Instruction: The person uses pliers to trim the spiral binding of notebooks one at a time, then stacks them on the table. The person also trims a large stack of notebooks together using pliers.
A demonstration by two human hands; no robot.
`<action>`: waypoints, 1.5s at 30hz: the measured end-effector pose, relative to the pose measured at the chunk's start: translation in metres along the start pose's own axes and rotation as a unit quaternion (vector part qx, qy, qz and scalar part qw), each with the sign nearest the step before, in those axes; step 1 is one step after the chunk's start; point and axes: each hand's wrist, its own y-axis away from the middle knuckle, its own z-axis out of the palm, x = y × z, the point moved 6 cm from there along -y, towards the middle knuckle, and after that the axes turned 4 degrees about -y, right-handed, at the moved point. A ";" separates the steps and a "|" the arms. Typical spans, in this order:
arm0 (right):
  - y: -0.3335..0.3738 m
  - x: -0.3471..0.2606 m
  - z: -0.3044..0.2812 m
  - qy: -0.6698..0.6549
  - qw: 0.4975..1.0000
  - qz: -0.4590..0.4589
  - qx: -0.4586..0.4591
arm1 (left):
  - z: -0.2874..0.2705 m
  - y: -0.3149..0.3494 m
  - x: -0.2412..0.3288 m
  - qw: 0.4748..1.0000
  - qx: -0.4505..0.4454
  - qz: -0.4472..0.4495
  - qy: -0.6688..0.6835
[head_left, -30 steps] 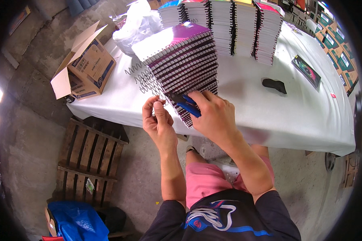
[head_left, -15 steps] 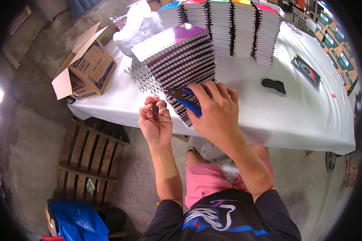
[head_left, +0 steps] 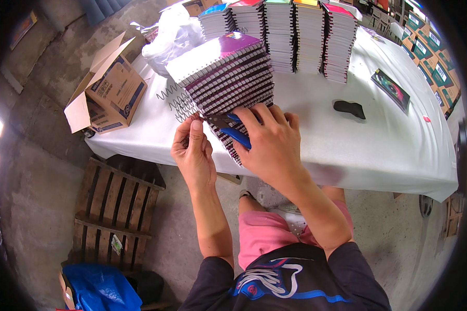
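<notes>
A tall stack of spiral-bound notebooks (head_left: 238, 78) with purple covers stands near the table's front edge, its bound side toward me. Long wire ends (head_left: 177, 101) stick out from its left side. My right hand (head_left: 275, 137) is closed around blue-handled cutting pliers (head_left: 236, 136), whose dark jaws lie against the left edge of the lower notebooks. Beside the jaws, my left hand (head_left: 194, 150) pinches thumb against forefinger at a wire end. Dark bits of coiled wire (head_left: 186, 141) show partly between its curled fingers; the rest is hidden.
Behind stand several notebook stacks (head_left: 308, 39) with differently coloured covers, next to a white plastic bag (head_left: 174, 36). An open cardboard box (head_left: 114, 96) sits at the table's left end. A black object (head_left: 349, 109) and a dark notebook cover (head_left: 390, 89) lie right. A wooden pallet (head_left: 114, 202) is below left.
My left hand has turned from palm up, with coiled wire bits in its fingers, to a pinch up at the wire ends. The pliers have shifted slightly left in my right hand.
</notes>
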 end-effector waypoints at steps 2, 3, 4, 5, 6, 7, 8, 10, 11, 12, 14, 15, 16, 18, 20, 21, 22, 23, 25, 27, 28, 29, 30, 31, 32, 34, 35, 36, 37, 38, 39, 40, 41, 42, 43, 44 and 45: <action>-0.001 -0.001 0.000 -0.002 1.000 -0.001 -0.006 | -0.001 0.000 0.000 1.000 -0.002 0.007 -0.004; -0.001 0.000 0.002 -0.020 1.000 0.008 -0.014 | -0.001 -0.001 0.000 1.000 -0.004 0.011 -0.006; -0.001 0.003 0.005 -0.037 0.999 0.018 -0.021 | -0.001 0.000 0.000 1.000 -0.008 0.011 -0.011; 0.000 0.005 0.008 -0.055 0.998 0.027 -0.028 | -0.001 0.001 0.000 1.000 -0.013 0.012 -0.017; 0.000 0.008 0.012 -0.064 0.997 0.035 -0.041 | 0.000 0.001 0.001 1.000 -0.018 0.012 -0.022; 0.000 0.012 0.017 -0.073 0.995 0.043 -0.055 | 0.002 0.002 0.003 0.999 -0.012 0.023 -0.032; 0.000 0.016 0.019 -0.082 0.993 0.051 -0.068 | 0.007 0.003 0.006 0.999 -0.006 0.033 -0.042; 0.004 0.015 0.015 -0.092 0.992 0.055 -0.068 | 0.009 0.004 0.009 0.997 -0.006 0.048 -0.057; 0.005 0.014 0.013 -0.097 0.991 0.057 -0.068 | 0.009 0.006 0.009 0.997 -0.012 0.053 -0.062; 0.003 0.011 0.005 -0.078 0.995 0.038 -0.046 | 0.008 0.006 0.010 0.996 -0.018 0.058 -0.067; 0.001 0.006 -0.012 -0.036 0.999 0.002 -0.002 | 0.008 0.006 0.009 0.996 -0.026 0.056 -0.059; 0.000 0.005 -0.013 -0.029 0.999 -0.002 0.013 | 0.007 0.006 0.009 0.996 -0.030 0.056 -0.055; -0.002 0.005 -0.015 -0.022 0.999 -0.006 0.029 | 0.007 0.006 0.008 0.997 -0.029 0.056 -0.053; -0.004 0.004 -0.015 -0.018 0.999 -0.007 0.036 | 0.008 0.007 0.008 0.997 -0.026 0.057 -0.051; -0.005 0.003 -0.011 -0.022 1.000 -0.001 0.017 | 0.009 0.007 0.009 0.997 -0.025 0.056 -0.055; -0.006 0.002 -0.010 -0.020 1.000 -0.004 0.019 | 0.009 0.008 0.010 0.997 -0.024 0.055 -0.058; -0.006 0.001 -0.007 -0.018 1.000 -0.007 0.020 | 0.009 0.008 0.010 0.996 -0.026 0.057 -0.059; -0.006 0.000 -0.005 -0.016 1.000 -0.010 0.021 | 0.009 0.008 0.010 0.996 -0.028 0.058 -0.060; -0.006 -0.001 -0.002 -0.029 0.999 -0.007 0.014 | 0.009 0.008 0.010 0.995 -0.033 0.061 -0.065; -0.005 0.002 0.003 -0.046 0.999 -0.001 0.008 | 0.007 0.007 0.008 0.995 -0.038 0.063 -0.072; -0.005 0.005 0.007 -0.058 0.998 0.001 0.006 | 0.007 0.007 0.008 0.994 -0.031 0.062 -0.079; -0.005 0.008 0.009 -0.070 0.998 0.003 0.005 | 0.007 0.008 0.009 0.994 -0.023 0.061 -0.086; -0.004 0.010 0.010 -0.080 0.997 0.014 -0.004 | 0.007 0.010 0.009 0.994 -0.016 0.060 -0.093; -0.004 0.012 0.011 -0.092 0.995 0.023 -0.015 | 0.006 0.009 0.010 0.995 -0.015 0.064 -0.077; -0.003 0.014 0.013 -0.104 0.994 0.031 -0.025 | 0.004 0.009 0.011 0.996 -0.013 0.068 -0.061; -0.003 0.021 0.005 -0.133 0.991 0.025 -0.001 | -0.006 0.008 0.011 0.997 0.007 0.072 -0.037; -0.003 0.027 0.000 -0.149 0.989 0.021 0.011 | -0.014 0.005 0.011 0.998 0.027 0.061 -0.014; -0.001 0.036 0.000 -0.195 0.981 0.008 0.012 | -0.022 0.002 0.012 0.998 0.048 0.050 0.009; 0.004 0.050 0.001 -0.200 0.980 0.021 0.006 | -0.032 -0.002 0.012 0.996 0.067 0.039 0.033; 0.010 0.064 0.003 -0.202 0.979 0.035 -0.001 | -0.043 -0.008 0.009 0.996 0.071 0.019 0.058; 0.018 0.076 0.006 -0.204 0.978 0.048 -0.012 | -0.058 -0.017 0.001 0.989 0.081 -0.018 0.121; 0.030 0.095 0.011 -0.205 0.975 0.092 -0.002 | -0.073 -0.027 -0.009 0.977 0.089 -0.055 0.185; 0.045 0.115 0.018 -0.204 0.969 0.136 0.009 | -0.086 -0.037 -0.019 0.960 0.094 -0.090 0.248; 0.059 0.132 0.024 -0.187 0.969 0.164 0.015 | -0.094 -0.047 -0.027 0.935 0.090 -0.129 0.318; 0.072 0.145 0.030 -0.173 0.966 0.191 0.020 | -0.103 -0.058 -0.029 0.930 0.101 -0.135 0.326; 0.085 0.156 0.034 -0.159 0.965 0.209 0.019 | -0.107 -0.073 -0.035 0.924 0.108 -0.146 0.338; 0.095 0.165 0.039 -0.145 0.963 0.227 0.023 | -0.109 -0.093 -0.041 0.917 0.112 -0.157 0.349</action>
